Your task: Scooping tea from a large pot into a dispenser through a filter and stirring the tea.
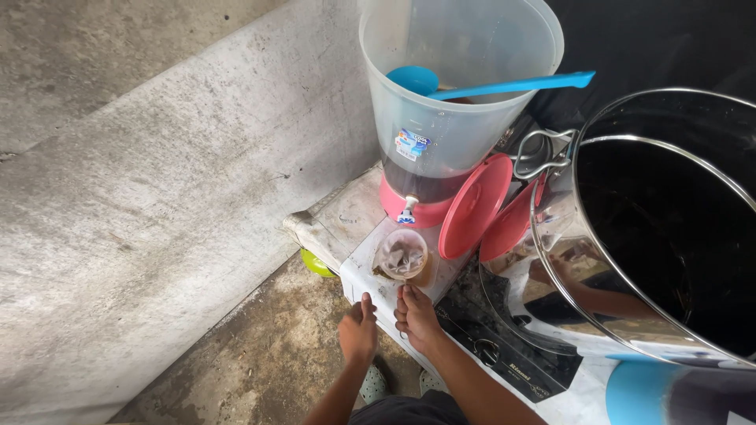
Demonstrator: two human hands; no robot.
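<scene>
Plastic cup [402,256] with a floppy bag looks light and tippy; we'd grip its rim, both hands [358,330] [416,315] loosely curled, empty.

A dispenser [441,118] stands on the far end of the table [358,216], close to the wall [157,197] on the left. A ladle [488,83] lies in it, handle sticking out over the rim to the right. Two lids [476,206] lean just right of its base, one behind the other. A cup [402,256] sits before the tap [407,210]. Nearer still, the left hand [358,334] and right hand [416,316] rest side by side at the table's edge. A big pot [654,228] stands on the stove [504,350] to the right.
</scene>
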